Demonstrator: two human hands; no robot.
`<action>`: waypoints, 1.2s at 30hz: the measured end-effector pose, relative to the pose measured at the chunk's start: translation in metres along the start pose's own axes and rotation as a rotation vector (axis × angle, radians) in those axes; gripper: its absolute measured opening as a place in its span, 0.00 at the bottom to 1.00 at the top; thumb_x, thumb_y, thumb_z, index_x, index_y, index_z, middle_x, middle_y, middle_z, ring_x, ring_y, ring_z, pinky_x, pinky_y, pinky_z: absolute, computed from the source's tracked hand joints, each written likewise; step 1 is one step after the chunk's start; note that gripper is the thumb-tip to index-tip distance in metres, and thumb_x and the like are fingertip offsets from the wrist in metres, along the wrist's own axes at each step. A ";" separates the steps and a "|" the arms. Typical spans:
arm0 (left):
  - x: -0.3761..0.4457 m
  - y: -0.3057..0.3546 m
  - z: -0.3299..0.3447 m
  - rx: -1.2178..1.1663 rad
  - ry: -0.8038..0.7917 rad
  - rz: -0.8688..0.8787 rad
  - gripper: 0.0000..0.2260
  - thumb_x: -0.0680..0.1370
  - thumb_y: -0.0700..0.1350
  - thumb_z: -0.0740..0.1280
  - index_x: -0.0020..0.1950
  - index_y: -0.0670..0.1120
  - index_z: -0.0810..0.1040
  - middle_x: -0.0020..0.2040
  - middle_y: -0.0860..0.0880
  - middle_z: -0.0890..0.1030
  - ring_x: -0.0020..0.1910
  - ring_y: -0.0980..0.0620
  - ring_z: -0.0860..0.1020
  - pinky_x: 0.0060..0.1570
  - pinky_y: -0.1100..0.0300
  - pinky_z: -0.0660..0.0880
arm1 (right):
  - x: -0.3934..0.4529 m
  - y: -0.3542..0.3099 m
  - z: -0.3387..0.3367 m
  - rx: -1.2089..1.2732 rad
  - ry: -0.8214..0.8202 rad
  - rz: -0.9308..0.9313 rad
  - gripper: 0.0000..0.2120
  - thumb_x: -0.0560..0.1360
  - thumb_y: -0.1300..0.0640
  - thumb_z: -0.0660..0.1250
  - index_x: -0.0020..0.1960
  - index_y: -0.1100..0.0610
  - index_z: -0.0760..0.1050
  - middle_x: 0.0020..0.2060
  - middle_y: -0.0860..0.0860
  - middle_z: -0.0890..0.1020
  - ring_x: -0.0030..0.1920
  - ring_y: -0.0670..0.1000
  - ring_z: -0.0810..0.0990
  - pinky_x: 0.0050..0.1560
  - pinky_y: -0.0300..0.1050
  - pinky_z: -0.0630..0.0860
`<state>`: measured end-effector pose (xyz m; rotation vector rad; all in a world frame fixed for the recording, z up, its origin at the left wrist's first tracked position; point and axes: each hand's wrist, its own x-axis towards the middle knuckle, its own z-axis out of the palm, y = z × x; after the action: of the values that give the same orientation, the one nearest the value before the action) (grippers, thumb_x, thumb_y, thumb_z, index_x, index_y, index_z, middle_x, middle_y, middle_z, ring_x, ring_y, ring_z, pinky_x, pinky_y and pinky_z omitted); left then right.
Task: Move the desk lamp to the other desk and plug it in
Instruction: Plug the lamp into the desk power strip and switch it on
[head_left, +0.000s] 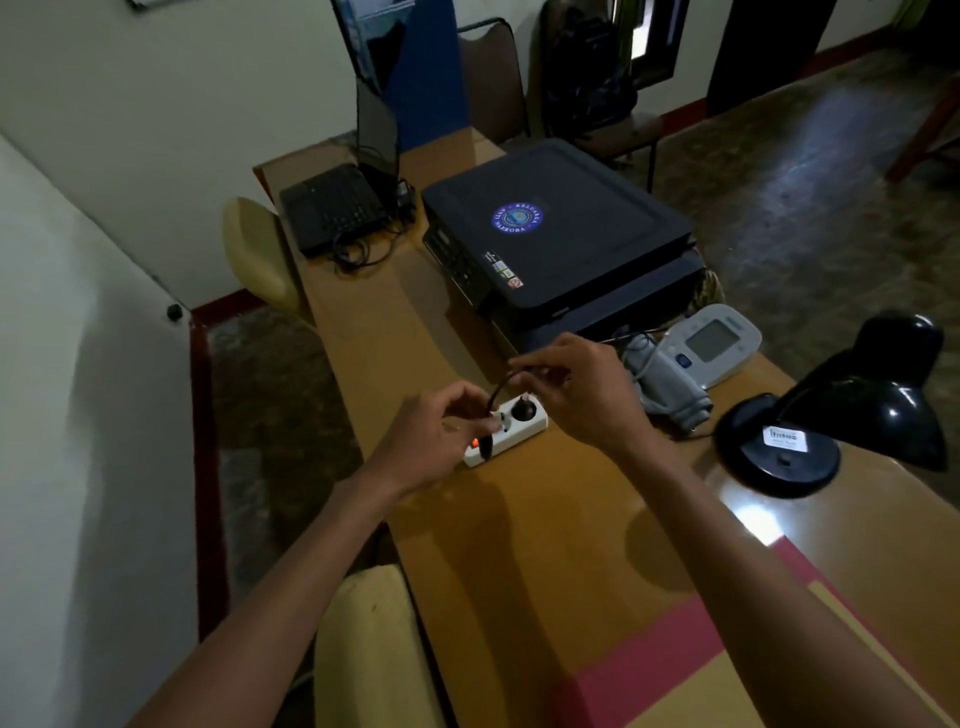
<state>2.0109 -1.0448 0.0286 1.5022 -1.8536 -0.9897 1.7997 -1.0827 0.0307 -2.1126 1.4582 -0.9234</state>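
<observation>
The black desk lamp (831, 415) stands on the wooden desk (545, 545) at the right, its round base bearing a white label and its shade bent down to the right. A white power strip (524, 428) with a lit red switch lies at mid-desk. My left hand (441, 441) pinches the black plug at the strip's near sockets. My right hand (576, 389) holds the black cord (498, 387) just above the strip. The plug's pins are hidden, so I cannot tell whether it is seated.
A black printer (561, 234) sits beyond the strip, and a blood pressure monitor (711, 348) with its grey cuff lies to the right of my hands. A laptop (337, 208) with tangled cables stands at the far end. Cream chairs (374, 649) line the desk's left side.
</observation>
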 end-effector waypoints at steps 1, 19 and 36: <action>0.002 -0.006 0.001 0.016 -0.037 0.006 0.07 0.74 0.52 0.73 0.50 0.59 0.79 0.48 0.64 0.83 0.47 0.65 0.82 0.44 0.70 0.79 | 0.003 0.002 0.000 -0.020 -0.031 0.000 0.10 0.76 0.51 0.73 0.56 0.49 0.85 0.45 0.46 0.80 0.40 0.44 0.77 0.40 0.50 0.81; 0.080 -0.082 0.045 0.221 0.071 -0.079 0.07 0.72 0.48 0.77 0.43 0.54 0.79 0.39 0.60 0.82 0.40 0.65 0.80 0.35 0.69 0.77 | -0.012 0.056 0.040 -0.063 -0.046 0.226 0.12 0.79 0.55 0.69 0.62 0.51 0.83 0.56 0.47 0.85 0.43 0.44 0.81 0.44 0.45 0.81; 0.085 -0.101 0.047 0.372 -0.106 0.070 0.15 0.73 0.41 0.76 0.58 0.45 0.80 0.51 0.50 0.85 0.48 0.55 0.83 0.46 0.63 0.80 | -0.015 0.068 0.054 -0.023 -0.025 0.242 0.11 0.79 0.62 0.68 0.59 0.56 0.84 0.54 0.51 0.86 0.46 0.42 0.79 0.43 0.29 0.73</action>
<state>2.0121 -1.1290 -0.0834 1.6023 -2.2454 -0.7307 1.7902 -1.0963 -0.0560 -1.9020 1.6733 -0.7894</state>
